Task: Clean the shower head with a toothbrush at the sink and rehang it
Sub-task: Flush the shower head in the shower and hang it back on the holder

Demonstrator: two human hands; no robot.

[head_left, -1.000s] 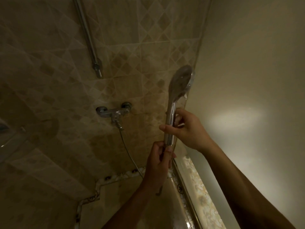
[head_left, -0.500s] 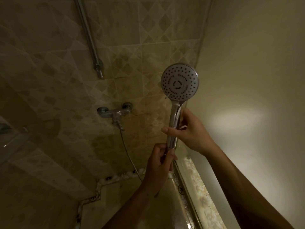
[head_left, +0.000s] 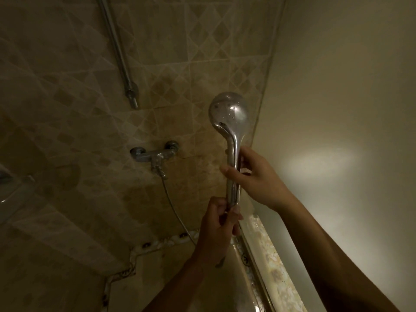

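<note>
A chrome shower head (head_left: pixel 229 113) stands upright in front of the tiled wall, its rounded wet back turned toward me and its spray face hidden. My right hand (head_left: pixel 254 179) grips the middle of the handle. Lower down, my left hand (head_left: pixel 219 224) is closed around the bottom end of the handle, where the hose joins. The thin metal hose (head_left: pixel 173 210) runs from the wall mixer tap (head_left: pixel 155 155) down and behind my left hand. No toothbrush is in view.
A chrome riser rail (head_left: pixel 119 52) slants down the tiled wall and ends above the tap. A plain wall or panel (head_left: pixel 337 97) fills the right side, with a mottled ledge and metal track (head_left: pixel 265 248) below it. Tiled floor lies under my arms.
The shower head has rotated about its handle: edge-on one second ago, spray face toward me half a second ago, back toward me now. Both hands stay on the handle in nearly the same place.
</note>
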